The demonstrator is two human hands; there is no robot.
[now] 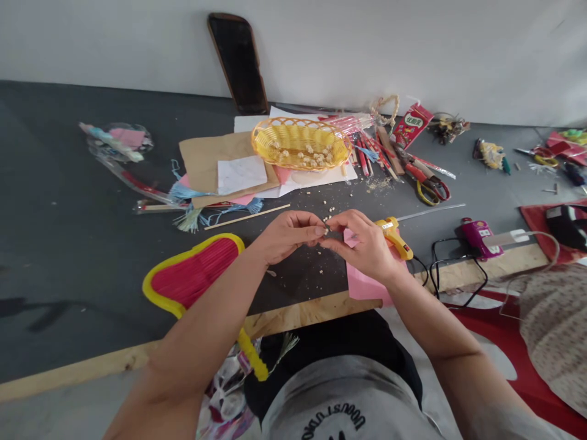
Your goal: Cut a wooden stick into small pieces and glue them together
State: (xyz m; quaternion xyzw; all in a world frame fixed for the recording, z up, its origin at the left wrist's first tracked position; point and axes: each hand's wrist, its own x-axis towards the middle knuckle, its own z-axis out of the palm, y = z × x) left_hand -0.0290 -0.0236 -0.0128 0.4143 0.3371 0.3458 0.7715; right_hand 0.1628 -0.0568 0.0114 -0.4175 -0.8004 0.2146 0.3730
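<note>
Over the middle of the table, my left hand [293, 235] and my right hand [363, 245] meet, fingertips nearly touching. Each is closed in a pinch at a small pale piece [326, 231]; its exact kind is too small to make out. Several similar pale bits [324, 211] lie scattered on the dark table below and behind the fingers. Beside my left forearm lies a red hand fan [197, 275] with a fuzzy yellow border, its handle reaching past the table edge. A yellow glue gun [397, 238] rests on pink paper [367, 284] by my right hand.
A yellow woven basket [275, 160] with pale pieces stands behind my hands on papers. Scissors [428, 190], red sticks and a red packet [413, 124] lie right of it. A phone [238, 64] leans on the wall. Cords [458, 264] cross the table's right front edge.
</note>
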